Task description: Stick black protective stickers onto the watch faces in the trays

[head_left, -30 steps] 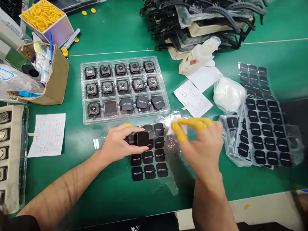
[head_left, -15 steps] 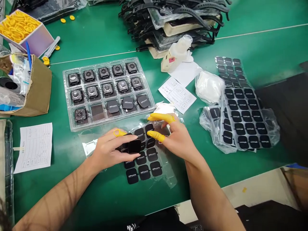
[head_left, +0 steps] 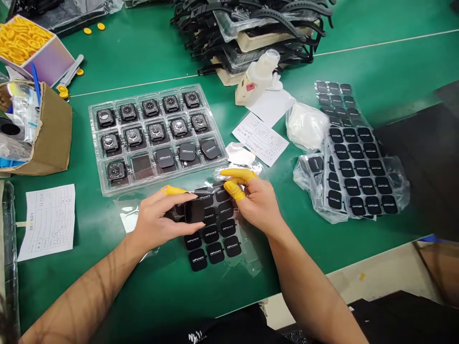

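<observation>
My left hand (head_left: 158,215) holds a black square watch body (head_left: 194,211) by its edges between thumb and fingers, dark glossy face up. Below it lies a clear sheet of black square HiFuture stickers (head_left: 215,252). My right hand (head_left: 256,200) is over the sheet's upper right corner, with yellow finger cots on thumb and index finger. Those two tips are drawn together; anything pinched there is too small to make out. Beyond both hands, a clear plastic tray (head_left: 161,179) holds several watch bodies, some with HiFuture squares on top; one front-row pocket has no watch in it.
More sticker sheets (head_left: 366,186) lie at right beside a bagged white bundle (head_left: 307,126). A plastic bottle (head_left: 260,76) and paper slips (head_left: 261,138) stand behind. Stacked trays with straps (head_left: 258,38) are at the back. A cardboard box (head_left: 53,129) and a box of yellow finger cots (head_left: 57,59) sit left.
My right thumb and index finger have drawn together at the sheet's top right. The watch in my left hand has shifted slightly left and up. The whole view has shifted a little.
</observation>
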`<state>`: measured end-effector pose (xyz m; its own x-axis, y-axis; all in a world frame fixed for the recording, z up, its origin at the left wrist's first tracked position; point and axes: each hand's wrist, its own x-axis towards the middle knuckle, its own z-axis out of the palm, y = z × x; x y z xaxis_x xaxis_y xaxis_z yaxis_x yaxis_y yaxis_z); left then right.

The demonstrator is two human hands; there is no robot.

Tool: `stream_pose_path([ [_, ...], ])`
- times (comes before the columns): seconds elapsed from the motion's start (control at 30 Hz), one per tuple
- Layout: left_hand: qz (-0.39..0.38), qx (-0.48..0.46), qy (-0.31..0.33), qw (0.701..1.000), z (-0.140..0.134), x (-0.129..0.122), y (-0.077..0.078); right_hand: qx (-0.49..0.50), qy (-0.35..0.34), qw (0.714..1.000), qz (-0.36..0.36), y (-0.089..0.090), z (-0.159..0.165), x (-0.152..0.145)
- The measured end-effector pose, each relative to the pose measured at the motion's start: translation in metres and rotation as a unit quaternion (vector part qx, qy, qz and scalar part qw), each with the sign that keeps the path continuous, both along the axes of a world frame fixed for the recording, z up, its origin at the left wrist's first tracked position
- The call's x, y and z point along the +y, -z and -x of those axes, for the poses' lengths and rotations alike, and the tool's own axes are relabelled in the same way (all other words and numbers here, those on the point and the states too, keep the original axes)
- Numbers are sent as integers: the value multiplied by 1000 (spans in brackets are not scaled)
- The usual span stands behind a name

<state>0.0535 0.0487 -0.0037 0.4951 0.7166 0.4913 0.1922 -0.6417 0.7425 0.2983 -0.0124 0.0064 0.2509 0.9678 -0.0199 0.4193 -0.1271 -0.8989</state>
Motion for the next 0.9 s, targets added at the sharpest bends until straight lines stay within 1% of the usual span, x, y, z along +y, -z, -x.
stream_pose_path([
  [0.13, 4, -2, -9, 1000, 0, 0, 1, -6, -7, 1000, 24, -1, 0, 3],
  [0.27, 48, 12, -5, 999, 1, 0, 0, -9, -16, 999, 48, -1, -4, 3],
  [0.33, 57, 15, -10, 998, 0, 0, -1, -19, -15, 998, 56, 0, -4, 3],
  [0.4, 56, 9, -12, 998, 0, -1, -1, 2, -11, 997, 70, 0, -3, 3],
  [0.47, 60, 3, -10, 998, -1, -1, -1, 42, -6, 996, 81, 0, -2, 3],
  [0.53, 74, 8, -9, 997, -1, -1, -2, 74, -4, 995, 62, 0, -4, 4],
  [0.6, 90, 17, -12, 996, -1, -1, -2, 107, 5, 994, 0, -4, -10, 3],
  [0.67, 102, 25, -17, 994, 0, 0, -2, 174, 18, 983, -61, -10, -16, 2],
  [0.7, 105, 27, -19, 994, 0, 0, -2, 212, 24, 974, -76, -14, -18, 1],
  [0.73, 107, 30, -20, 994, 0, 0, -2, 238, 29, 968, -74, -19, -17, -1],
  [0.77, 106, 33, -20, 994, 0, 0, -2, 247, 30, 967, -52, -24, -13, -1],
  [0.83, 100, 42, -18, 994, 0, -1, 0, 224, 22, 974, 28, -31, 1, -2],
  [0.9, 90, 43, -17, 995, 0, -1, 1, 203, 6, 973, 109, -34, 19, -2],
])
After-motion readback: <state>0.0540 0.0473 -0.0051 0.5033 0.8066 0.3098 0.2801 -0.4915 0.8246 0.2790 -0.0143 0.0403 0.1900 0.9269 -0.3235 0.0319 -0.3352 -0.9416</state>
